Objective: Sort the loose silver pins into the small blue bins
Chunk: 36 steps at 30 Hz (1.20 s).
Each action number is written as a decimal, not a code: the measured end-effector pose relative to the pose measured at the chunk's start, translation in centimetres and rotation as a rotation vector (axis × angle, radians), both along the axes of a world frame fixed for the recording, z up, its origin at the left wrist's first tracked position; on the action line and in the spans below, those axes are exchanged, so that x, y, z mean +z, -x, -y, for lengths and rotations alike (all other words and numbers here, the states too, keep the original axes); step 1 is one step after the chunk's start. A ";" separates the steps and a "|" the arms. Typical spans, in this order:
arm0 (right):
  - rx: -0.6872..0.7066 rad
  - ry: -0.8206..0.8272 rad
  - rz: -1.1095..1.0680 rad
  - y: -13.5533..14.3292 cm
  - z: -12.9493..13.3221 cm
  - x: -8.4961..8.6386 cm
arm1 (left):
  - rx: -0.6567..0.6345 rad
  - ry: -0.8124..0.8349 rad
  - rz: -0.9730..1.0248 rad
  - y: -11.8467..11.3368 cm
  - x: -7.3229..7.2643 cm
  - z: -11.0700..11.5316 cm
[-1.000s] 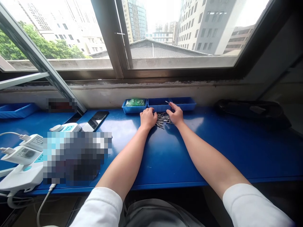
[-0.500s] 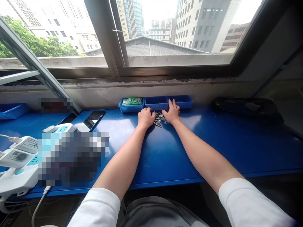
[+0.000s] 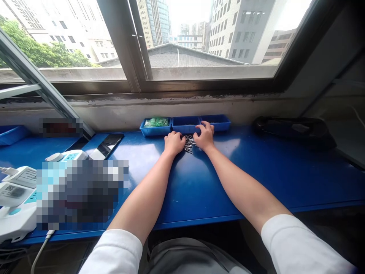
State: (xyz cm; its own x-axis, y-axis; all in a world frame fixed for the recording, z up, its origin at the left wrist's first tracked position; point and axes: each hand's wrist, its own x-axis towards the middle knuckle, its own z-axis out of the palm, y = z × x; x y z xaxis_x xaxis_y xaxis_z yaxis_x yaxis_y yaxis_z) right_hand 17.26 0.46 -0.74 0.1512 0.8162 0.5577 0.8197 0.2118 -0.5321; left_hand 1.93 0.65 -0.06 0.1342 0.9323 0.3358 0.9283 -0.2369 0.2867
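Observation:
A small pile of thin, dark, metallic stick-like pieces (image 3: 189,144) lies on the blue tabletop between my hands; their exact kind is too small to make out. My left hand (image 3: 173,143) rests cupped at the pile's left side, thumb beside the pieces and fingers bent. On the other side is my right hand (image 3: 204,137), its fingers apart and curved, the thumb by the pile and the upper fingers in front of the right blue bin (image 3: 221,125). The middle blue bin (image 3: 185,127) stands just behind the pile. Green-and-clear plastic packets (image 3: 156,122) fill the left blue bin (image 3: 155,132).
A phone (image 3: 111,144) lies left of my hands. Nearer stands a white power strip (image 3: 17,224) with plugs and a cable, beside a blurred-out area. A black case-like object (image 3: 293,131) lies at the back right. The window wall borders the table (image 3: 199,194) behind.
My right hand's fingers have drawn back and bent, where they were stretched toward the right bin. My left hand stays beside the pile. The whole view has shifted slightly.

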 end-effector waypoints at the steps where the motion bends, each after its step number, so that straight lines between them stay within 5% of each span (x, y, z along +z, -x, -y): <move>1: 0.000 0.008 0.000 0.0 0.0 0.0 | -0.003 -0.002 -0.001 0.0 0.0 0.0; 7: 0.021 0.139 -0.017 -0.2 -0.8 -0.5 | -0.014 -0.011 0.000 0.1 0.0 -0.2; 14: 0.046 -0.021 -0.048 -0.1 -0.4 -0.2 | -0.018 -0.019 -0.003 0.2 -0.1 -0.2; 21: 0.427 0.036 0.075 0.5 0.8 0.0 | -0.016 -0.006 0.014 0.3 0.0 0.0; 25: 0.390 -0.026 -0.043 0.2 1.0 0.2 | -0.013 -0.001 0.018 0.3 0.0 0.0; 30: 0.176 -0.121 -0.349 -0.9 1.1 0.4 | 0.010 0.006 0.057 0.3 0.1 -0.1; 36: 0.195 -0.029 -0.235 -0.5 1.0 0.1 | 0.034 0.011 0.070 0.4 0.1 -0.1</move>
